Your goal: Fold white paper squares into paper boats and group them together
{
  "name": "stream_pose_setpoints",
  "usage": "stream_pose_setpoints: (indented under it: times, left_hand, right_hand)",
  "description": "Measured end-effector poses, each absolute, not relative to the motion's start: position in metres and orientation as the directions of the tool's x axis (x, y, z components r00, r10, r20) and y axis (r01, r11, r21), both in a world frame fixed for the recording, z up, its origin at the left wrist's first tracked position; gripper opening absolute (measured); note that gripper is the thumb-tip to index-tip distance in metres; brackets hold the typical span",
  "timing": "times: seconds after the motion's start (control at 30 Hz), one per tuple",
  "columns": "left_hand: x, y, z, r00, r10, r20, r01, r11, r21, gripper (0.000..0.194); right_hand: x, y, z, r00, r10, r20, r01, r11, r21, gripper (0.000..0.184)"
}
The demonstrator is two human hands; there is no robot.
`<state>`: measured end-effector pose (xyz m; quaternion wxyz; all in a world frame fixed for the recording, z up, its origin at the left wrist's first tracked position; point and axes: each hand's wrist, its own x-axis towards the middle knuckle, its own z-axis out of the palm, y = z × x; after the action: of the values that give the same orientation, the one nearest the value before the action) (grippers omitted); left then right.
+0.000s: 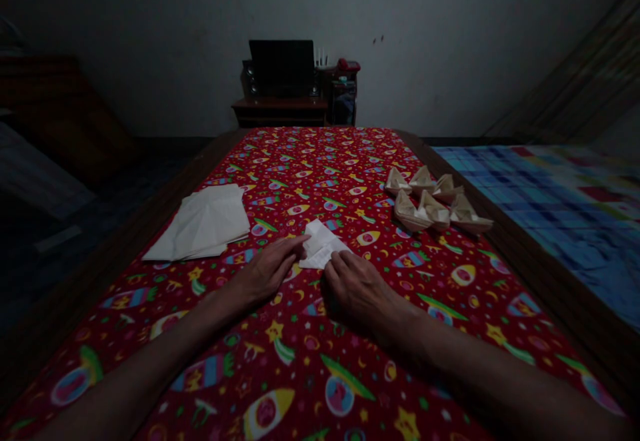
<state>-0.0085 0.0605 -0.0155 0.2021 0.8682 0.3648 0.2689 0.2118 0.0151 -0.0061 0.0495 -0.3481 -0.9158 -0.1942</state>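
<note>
Dim grey wall (200, 48) stands at 12 o'clock, behind a dark screen (283, 66) on a brown wooden desk (280, 109); nearer me, a red cloth (320, 334) with rockets, stars and planets covers the table.

At the centre of my view lies the folded paper (320, 244), flat on the cloth between my hands. Its blunt tip points to about 11 o'clock, and its long axis slants down towards 4. It is thin, white and roughly triangular, with a crease across its face and faint lines near the lower edge.

My left hand (270, 269) has its index finger stretched to the paper's left edge; my right hand (357, 284) is curled, its fingers bunched at the lower right corner. I can't tell whether either one truly pinches it.

Towards 10 o'clock sits a loose, wrinkled stack of off-white sheets (207, 221). Around 2, six stiff, beige paper boats (410, 213) stand in two rows, peaked and hollow.
</note>
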Motion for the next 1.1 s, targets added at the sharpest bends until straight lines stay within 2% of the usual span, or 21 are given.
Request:
stream_pose_setpoints:
  times: [0.1, 0.2, 0.27, 0.47, 0.6, 0.73, 0.9, 1.1]
  left_hand:
    - [-0.001, 0.079, -0.012, 0.638, 0.701, 0.317, 0.533, -0.700, 0.475, 0.034]
    - [0.006, 0.096, -0.001, 0.767, 0.603, 0.217, 0.506, -0.778, 0.372, 0.027]
    - [0.007, 0.106, 0.006, 0.801, 0.564, 0.202, 0.476, -0.804, 0.356, 0.024]
    - [0.007, 0.127, 0.013, 0.799, 0.592, 0.111, 0.489, -0.745, 0.454, 0.020]
    - [0.010, 0.134, 0.013, 0.794, 0.605, 0.063, 0.508, -0.716, 0.479, 0.013]
    - [0.014, 0.134, 0.013, 0.785, 0.616, 0.070, 0.507, -0.702, 0.500, 0.011]
    - [0.016, 0.130, 0.008, 0.757, 0.646, 0.101, 0.512, -0.681, 0.524, 0.011]
    - [0.017, 0.126, -0.001, 0.700, 0.695, 0.165, 0.524, -0.657, 0.543, 0.010]
  right_hand:
    - [0.212, 0.021, -0.011, -0.719, 0.635, 0.283, 0.694, 0.677, 0.246, 0.012]
    - [0.214, 0.025, -0.015, -0.703, 0.636, 0.318, 0.707, 0.673, 0.217, 0.011]
    - [0.215, 0.025, -0.017, -0.693, 0.640, 0.333, 0.715, 0.671, 0.197, 0.010]
    - [0.216, 0.026, -0.021, -0.663, 0.666, 0.341, 0.734, 0.668, 0.122, 0.007]
    - [0.214, 0.026, -0.020, -0.642, 0.700, 0.313, 0.750, 0.658, 0.068, 0.007]
    - [0.212, 0.024, -0.013, -0.625, 0.726, 0.287, 0.766, 0.641, 0.047, 0.009]
    - [0.212, 0.025, -0.010, -0.608, 0.746, 0.272, 0.778, 0.627, 0.021, 0.022]
    - [0.212, 0.026, -0.011, -0.591, 0.764, 0.260, 0.789, 0.614, -0.010, 0.024]
